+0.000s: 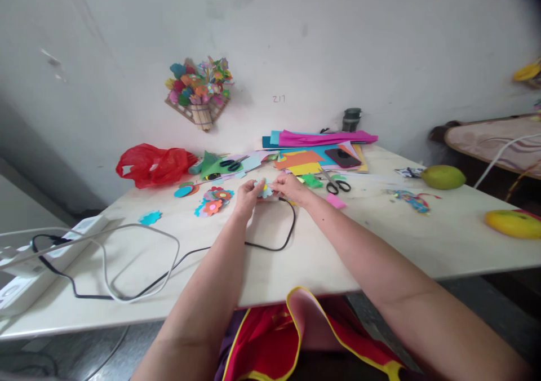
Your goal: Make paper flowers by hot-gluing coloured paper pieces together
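Near the middle of the white table, a light blue paper flower point(264, 188) with a yellow centre is held between my two hands. My left hand point(247, 196) pinches its left side. On its right side, my right hand point(288, 187) has its fingers closed at the petal edge. A black cable ends just below my right hand. To the left lies a pile of coloured paper flowers point(212, 207), with a single blue flower point(150, 218) farther left. Black-handled scissors point(338, 186) and a pink paper scrap point(336, 201) lie to the right of my right hand.
A red plastic bag point(154, 165), a second pair of scissors point(230, 164) and coloured sheets point(301, 159) with a phone point(342, 157) sit toward the wall. At left, cables loop from a power strip point(51, 262). Mangoes point(443, 177) lie at right.
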A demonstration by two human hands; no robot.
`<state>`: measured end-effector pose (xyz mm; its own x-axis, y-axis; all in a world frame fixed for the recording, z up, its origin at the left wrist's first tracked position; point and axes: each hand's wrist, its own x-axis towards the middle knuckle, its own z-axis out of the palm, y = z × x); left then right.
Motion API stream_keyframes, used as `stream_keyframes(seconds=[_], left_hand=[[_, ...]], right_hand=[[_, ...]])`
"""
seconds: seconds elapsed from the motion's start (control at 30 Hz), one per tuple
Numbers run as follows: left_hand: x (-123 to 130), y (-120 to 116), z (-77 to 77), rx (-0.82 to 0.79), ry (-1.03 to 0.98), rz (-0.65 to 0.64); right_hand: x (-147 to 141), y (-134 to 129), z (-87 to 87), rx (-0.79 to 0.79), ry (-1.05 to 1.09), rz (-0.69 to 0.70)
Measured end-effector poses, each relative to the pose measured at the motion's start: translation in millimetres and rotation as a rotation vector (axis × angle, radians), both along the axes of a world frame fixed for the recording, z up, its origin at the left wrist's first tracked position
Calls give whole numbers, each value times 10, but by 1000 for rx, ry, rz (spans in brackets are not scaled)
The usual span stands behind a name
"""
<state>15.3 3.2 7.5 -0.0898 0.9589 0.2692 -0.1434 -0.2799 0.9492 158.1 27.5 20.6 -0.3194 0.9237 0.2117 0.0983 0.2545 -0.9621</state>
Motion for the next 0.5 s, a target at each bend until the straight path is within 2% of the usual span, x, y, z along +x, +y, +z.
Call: stream_keyframes(seconds=[0.13,0.3,0.5], left_hand=[[-9,-24,24,-33,27,-20],[-33,-33,7,24,129,-45],[3,-20,10,40,64,25]], right_hand=[[11,-8,19,3,-15,-3],[19,-4,19,51,-40,35],[8,-14,19,47,-31,26]])
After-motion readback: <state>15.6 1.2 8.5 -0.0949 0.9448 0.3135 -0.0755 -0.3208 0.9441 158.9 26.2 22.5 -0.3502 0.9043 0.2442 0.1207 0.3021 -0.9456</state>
